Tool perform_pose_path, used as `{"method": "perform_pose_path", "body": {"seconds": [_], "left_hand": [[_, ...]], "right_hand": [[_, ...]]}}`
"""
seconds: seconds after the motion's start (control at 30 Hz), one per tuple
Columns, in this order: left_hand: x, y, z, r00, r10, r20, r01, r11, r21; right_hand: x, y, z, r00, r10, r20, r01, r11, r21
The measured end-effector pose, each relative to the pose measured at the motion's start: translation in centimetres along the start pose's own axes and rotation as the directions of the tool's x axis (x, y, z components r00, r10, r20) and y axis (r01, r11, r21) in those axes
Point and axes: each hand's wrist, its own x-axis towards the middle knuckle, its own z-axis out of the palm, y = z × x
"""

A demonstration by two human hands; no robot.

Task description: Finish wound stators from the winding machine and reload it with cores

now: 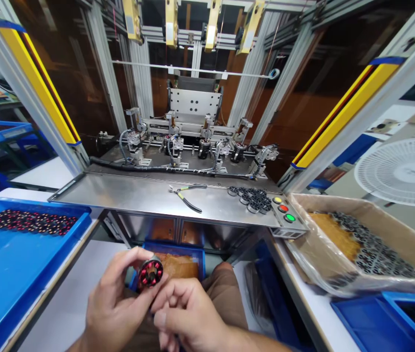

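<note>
My left hand [115,293] grips a motor stator [150,272] by its rim between thumb and fingers. The stator is a round dark ring with red windings, its open face tilted toward me. Just below and to the right, my right hand [187,310] is closed, its thumb and fingers pressed together close to the stator's lower edge. What those fingers pinch, if anything, is too small to make out. A pair of cutting pliers [187,194] with dark and yellow-green handles lies spread on the steel ledge [126,195] beyond my hands.
Wound stators [34,222] fill the back of a blue tray [5,283] at left. Bare cores [253,199] sit by colored buttons [283,208]; a lined carton [339,278] holds more. Behind the ledge stands a winding machine [195,105], flanked by yellow bars [347,115].
</note>
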Motion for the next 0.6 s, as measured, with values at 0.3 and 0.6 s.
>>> {"method": "perform_pose_path", "body": {"seconds": [0.3,0.6], "left_hand": [[-0.2,-0.8,-0.9,0.996,0.010,0.086,-0.010,1.000,-0.010],[-0.2,-0.6,-0.9,0.994,0.009,0.109,-0.007,1.000,-0.018]], "right_hand": [[0.1,0.0,1.0,0.992,-0.121,0.045,0.118,0.991,0.061],[-0.1,-0.7,0.9,0.999,-0.006,-0.053,0.003,0.999,-0.052]]}}
